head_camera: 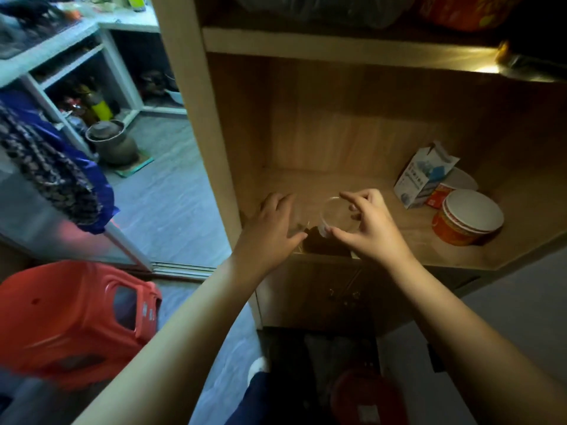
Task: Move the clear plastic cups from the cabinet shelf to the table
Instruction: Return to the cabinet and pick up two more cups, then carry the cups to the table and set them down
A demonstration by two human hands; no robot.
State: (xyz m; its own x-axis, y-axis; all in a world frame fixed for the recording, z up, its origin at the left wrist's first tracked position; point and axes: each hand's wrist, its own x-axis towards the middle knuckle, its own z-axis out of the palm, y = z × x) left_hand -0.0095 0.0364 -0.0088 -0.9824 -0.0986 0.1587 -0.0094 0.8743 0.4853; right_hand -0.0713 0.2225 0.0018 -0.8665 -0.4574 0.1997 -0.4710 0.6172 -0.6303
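Note:
A clear plastic cup (333, 214) lies tilted at the front of the wooden cabinet shelf (399, 240), its round rim facing me. My right hand (365, 225) pinches it between thumb and fingers. My left hand (271, 223) hovers just left of it with fingers spread and curved. A faint clear shape (300, 227) shows between that hand's thumb and fingers; whether it is a second cup, or held, I cannot tell. No table is in view.
On the shelf's right stand a white and blue carton (425, 176) and an orange instant-noodle bowl (466, 217). The cabinet's side panel (196, 118) rises on the left. A red plastic stool (70, 320) sits on the floor at lower left, with hanging clothes (52, 167) above it.

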